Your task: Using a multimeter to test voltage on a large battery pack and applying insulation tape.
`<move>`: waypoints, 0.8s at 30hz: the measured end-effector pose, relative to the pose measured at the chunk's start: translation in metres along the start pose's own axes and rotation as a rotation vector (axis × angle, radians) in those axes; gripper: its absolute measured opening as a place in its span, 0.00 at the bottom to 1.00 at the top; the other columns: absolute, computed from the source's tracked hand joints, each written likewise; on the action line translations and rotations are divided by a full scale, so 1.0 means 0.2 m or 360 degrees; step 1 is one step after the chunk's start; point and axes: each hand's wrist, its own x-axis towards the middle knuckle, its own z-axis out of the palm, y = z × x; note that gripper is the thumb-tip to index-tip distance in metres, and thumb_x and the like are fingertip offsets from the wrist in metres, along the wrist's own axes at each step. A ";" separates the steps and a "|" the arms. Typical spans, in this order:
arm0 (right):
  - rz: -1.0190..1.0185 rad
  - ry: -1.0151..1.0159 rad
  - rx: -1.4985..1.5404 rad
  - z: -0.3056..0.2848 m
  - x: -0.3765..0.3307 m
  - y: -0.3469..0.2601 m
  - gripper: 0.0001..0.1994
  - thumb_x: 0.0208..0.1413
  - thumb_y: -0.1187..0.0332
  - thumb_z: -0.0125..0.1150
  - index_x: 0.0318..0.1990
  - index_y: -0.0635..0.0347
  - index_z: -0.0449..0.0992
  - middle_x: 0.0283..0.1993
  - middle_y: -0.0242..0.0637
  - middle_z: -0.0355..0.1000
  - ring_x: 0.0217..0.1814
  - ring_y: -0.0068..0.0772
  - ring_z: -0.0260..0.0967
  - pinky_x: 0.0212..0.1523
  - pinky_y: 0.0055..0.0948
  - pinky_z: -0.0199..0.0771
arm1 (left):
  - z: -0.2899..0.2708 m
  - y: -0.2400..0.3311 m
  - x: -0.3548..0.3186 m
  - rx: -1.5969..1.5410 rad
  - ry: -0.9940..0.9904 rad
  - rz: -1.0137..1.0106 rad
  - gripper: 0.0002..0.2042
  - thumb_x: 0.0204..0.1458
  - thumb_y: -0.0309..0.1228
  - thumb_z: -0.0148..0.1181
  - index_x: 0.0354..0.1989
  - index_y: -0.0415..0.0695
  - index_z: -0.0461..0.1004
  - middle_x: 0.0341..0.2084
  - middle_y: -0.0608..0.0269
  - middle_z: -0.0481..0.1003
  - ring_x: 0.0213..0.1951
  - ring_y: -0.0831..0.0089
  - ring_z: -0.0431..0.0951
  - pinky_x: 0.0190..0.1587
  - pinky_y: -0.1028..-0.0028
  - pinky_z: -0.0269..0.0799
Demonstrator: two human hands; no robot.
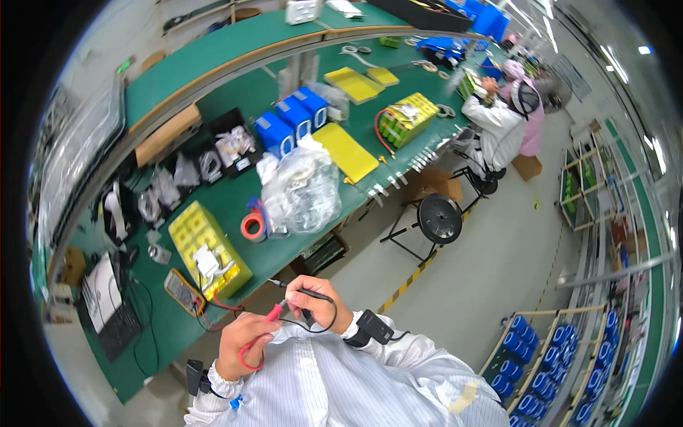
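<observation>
Directions run from the hands. Nearest, the left hand (243,343) has its grip pinching the red probe (274,312), whose lead loops below the fingers. Just beside it at 1 o'clock, the right hand (320,299) has its grip closed on the black probe (278,283), tip pointing to 10 o'clock, its lead curving around the hand. Whether the red tip touches the right fingers, I cannot tell.

On the green table (124,370), the multimeter (183,290) lies near 10 o'clock, beside a yellow-wrapped battery pack (208,245). Farther, a red tape roll (245,219) sits at 11, a clear plastic bag (306,188) at 12, with blue packs (275,132) beyond. A round black stool (439,217) stands at 2 o'clock; farthest, toward 1, is another yellow-green battery pack (409,121).
</observation>
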 end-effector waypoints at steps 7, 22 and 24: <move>0.0472 0.0072 0.0041 0.15 0.00 0.26 0.10 0.65 0.65 0.57 0.41 0.64 0.75 0.30 0.36 0.74 0.28 0.26 0.71 0.32 0.25 0.72 | -0.11 -0.11 -0.32 0.0514 -0.0189 0.0185 0.16 0.45 0.28 0.62 0.45 0.51 0.80 0.42 0.57 0.78 0.42 0.58 0.79 0.47 0.61 0.70; -0.0676 -0.0965 -0.1967 0.49 0.34 0.35 0.30 0.46 0.80 0.64 0.61 0.66 0.71 0.47 0.51 0.76 0.48 0.53 0.75 0.46 0.41 0.77 | 0.03 -0.28 -0.61 -0.1226 0.0881 -0.0610 0.36 0.46 0.13 0.50 0.69 0.46 0.62 0.56 0.56 0.68 0.52 0.62 0.75 0.54 0.59 0.71; -0.0764 -0.1221 -0.2134 0.60 0.42 0.36 0.40 0.41 0.77 0.64 0.68 0.68 0.63 0.51 0.52 0.74 0.55 0.54 0.73 0.51 0.44 0.75 | 0.02 -0.27 -0.62 -0.1848 0.1130 -0.0535 0.36 0.50 0.17 0.51 0.72 0.46 0.55 0.53 0.61 0.67 0.43 0.70 0.74 0.45 0.70 0.71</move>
